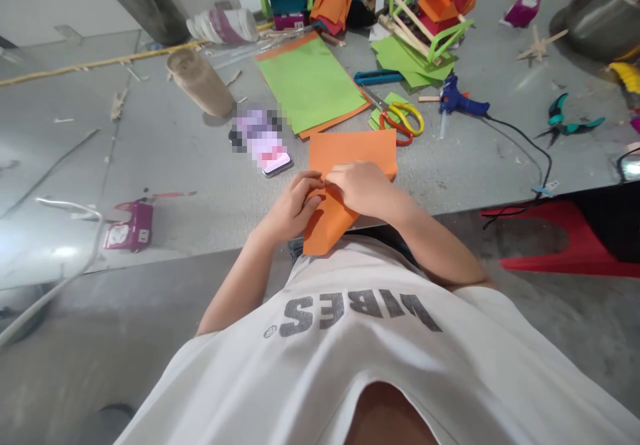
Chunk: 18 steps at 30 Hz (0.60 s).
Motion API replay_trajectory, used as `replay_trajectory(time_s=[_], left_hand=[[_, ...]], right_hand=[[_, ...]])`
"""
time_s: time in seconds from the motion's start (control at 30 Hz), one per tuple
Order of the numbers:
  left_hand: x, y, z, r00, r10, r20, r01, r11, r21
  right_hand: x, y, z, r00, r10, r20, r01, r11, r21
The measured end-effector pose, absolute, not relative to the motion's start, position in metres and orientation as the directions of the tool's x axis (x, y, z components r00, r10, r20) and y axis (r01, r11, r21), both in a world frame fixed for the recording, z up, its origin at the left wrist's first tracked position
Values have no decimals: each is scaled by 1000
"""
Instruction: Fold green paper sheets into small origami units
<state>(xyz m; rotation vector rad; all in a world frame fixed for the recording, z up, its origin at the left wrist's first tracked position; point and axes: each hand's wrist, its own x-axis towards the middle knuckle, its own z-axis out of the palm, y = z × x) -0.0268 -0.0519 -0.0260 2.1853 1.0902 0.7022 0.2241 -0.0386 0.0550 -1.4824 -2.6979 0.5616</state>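
Observation:
A sheet of orange paper [357,148] lies at the table's front edge, its near part bent up and hanging over toward my body. My left hand [295,206] grips the left side of the paper between thumb and fingers. Close beside it, my right hand [363,188] pinches the paper near its middle, fingertips almost touching those of the left. The exact fold under the fingers is hidden. Just beyond the paper lie scissors [400,119] with red and yellow handles. A phone [273,155] with a lit screen rests to the left.
Green and orange sheets [310,85] lie farther back, with a blue cutter knife [379,77] by them. A blue glue gun [460,100] with a black cord and teal pliers [570,123] are to the right. A brown cylinder [200,85] and a purple box [131,226] sit left.

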Motion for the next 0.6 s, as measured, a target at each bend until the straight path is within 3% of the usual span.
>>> replay_trajectory(time_s=[0.2,0.37,0.47,0.53,0.6], left_hand=[[-26,-52,-47,375,875,305,431,-456,778],[-16,-62,-36,213,941,262,334,-322,886],[-29,-92,-11,70,992,105,344,-123,931],[-48,-120,8,115,987,-114,459,49,887],[-67,-145,20,178,950,-257,609,99,787]], right_hand=[[191,-22,56,-447,862,-241,874,362,-324],[186,-24,52,-403,886,-230,884,311,-349],[187,-30,54,-389,877,-281,883,268,-384],[187,-37,55,-401,858,-321,875,256,-411],[184,-46,56,-429,836,-343,864,269,-425]])
